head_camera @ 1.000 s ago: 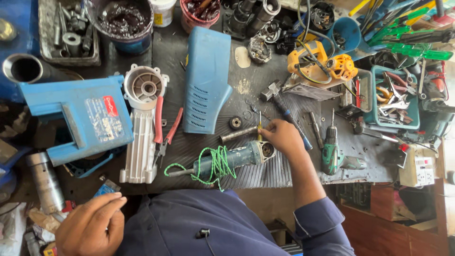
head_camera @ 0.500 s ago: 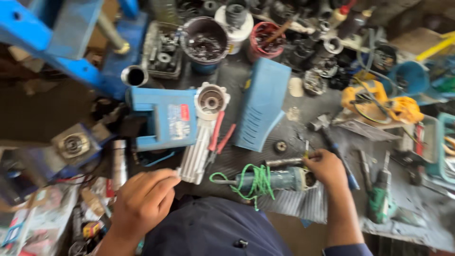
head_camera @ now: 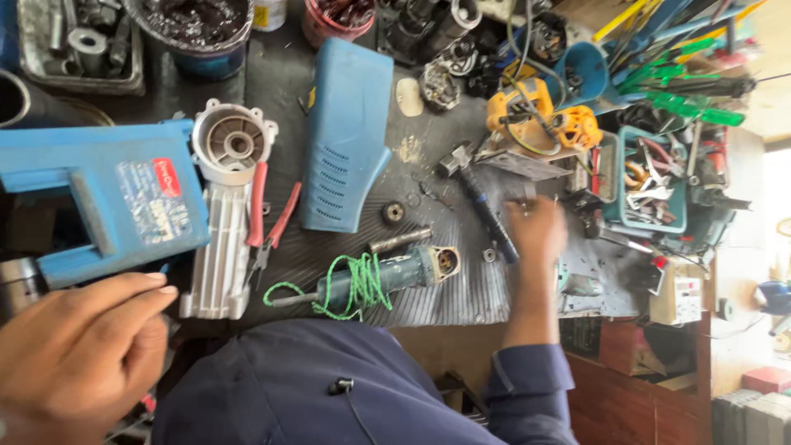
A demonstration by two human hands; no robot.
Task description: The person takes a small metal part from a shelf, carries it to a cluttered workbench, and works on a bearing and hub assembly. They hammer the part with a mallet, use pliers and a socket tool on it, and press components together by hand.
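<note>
— Right hand (head_camera: 537,229)?
— Blurred, at three o'clock of the green-corded motor (head_camera: 387,276), beside the hammer (head_camera: 476,198); grip impossible to tell.
— Left hand (head_camera: 78,350)?
— Low at eight o'clock, fingers loosely spread, holding nothing.
</note>
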